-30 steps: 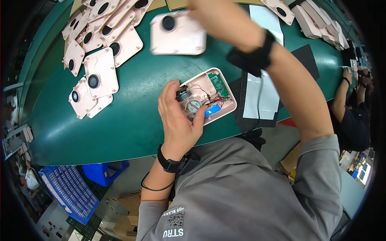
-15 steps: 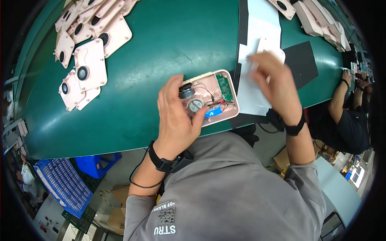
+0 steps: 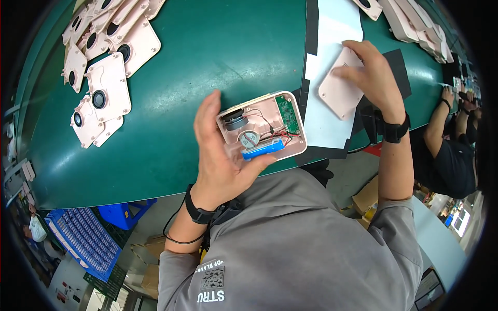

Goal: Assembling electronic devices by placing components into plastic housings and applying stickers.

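Note:
A pale pink plastic case (image 3: pixel 265 123), its inside facing up, lies near the table's front edge. In it are a black speaker (image 3: pixel 235 120), a round silver-grey part (image 3: pixel 249 139), a blue battery (image 3: pixel 263 149), a green circuit board (image 3: pixel 289 115) and thin wires. My left hand (image 3: pixel 218 150) holds the case round its left end, thumb along the near side and fingers loosely extended past the far corner. My right hand (image 3: pixel 376 78) grips a flat pink cover (image 3: pixel 336 96) by its right side, thumb on top, over a white sheet (image 3: pixel 324 132).
More pink panels with round black parts (image 3: pixel 108 85) lie heaped at the far left. Pink casings (image 3: pixel 415 26) are stacked at the far right. Black sheets (image 3: pixel 398 72) lie by the white one. A co-worker's arm (image 3: pixel 438 111) rests at the table's right.
My right hand has moved right and slightly up, and the pink cover now shows in its grip. My left thumb has slid off the battery to the case's near side, the fingers loosening.

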The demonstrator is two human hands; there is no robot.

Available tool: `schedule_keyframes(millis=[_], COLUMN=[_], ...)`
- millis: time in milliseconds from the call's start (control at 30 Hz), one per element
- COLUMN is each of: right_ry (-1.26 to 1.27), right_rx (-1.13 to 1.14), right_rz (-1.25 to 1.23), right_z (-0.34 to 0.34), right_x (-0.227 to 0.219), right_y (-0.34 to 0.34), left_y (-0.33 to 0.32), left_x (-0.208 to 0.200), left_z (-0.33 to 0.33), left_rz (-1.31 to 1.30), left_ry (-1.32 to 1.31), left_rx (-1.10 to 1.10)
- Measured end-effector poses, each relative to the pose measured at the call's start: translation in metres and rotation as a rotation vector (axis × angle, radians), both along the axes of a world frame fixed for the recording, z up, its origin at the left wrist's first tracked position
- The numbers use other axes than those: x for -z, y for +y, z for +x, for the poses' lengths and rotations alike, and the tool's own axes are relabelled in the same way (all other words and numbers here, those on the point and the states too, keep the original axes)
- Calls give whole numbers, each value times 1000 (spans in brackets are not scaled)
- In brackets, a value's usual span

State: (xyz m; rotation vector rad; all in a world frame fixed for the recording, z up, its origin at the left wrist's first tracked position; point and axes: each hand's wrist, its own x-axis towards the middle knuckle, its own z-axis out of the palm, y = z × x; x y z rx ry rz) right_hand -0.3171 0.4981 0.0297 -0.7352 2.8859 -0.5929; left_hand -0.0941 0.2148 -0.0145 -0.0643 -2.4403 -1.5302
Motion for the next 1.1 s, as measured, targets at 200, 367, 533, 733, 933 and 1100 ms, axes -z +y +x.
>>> schedule_keyframes(millis=[200, 367, 533, 733, 933, 1100], right_ry=[-269, -309, -572, -606, -529, -515], right_rx=[228, 316, 164, 182, 172, 173], right_rz=[-396, -753, -827, -712, -571, -550], right_z=[24, 81, 109, 107, 103, 100], right_x=[-60, -69, -48, -36, -31, -27], right_y=[24, -28, -65, -81, -86, -86], left_y=[-22, -19, -25, -33, -38, -37], left_x=[-33, -56, -48, -38, -28, -26], left_z=[14, 8, 28, 27, 19, 15], left_rz=[224, 412, 495, 552, 435, 455], left_ry=[-69, -280, -297, -362, -401, -410], left_rx=[-135, 65, 3, -160, -159, -176])
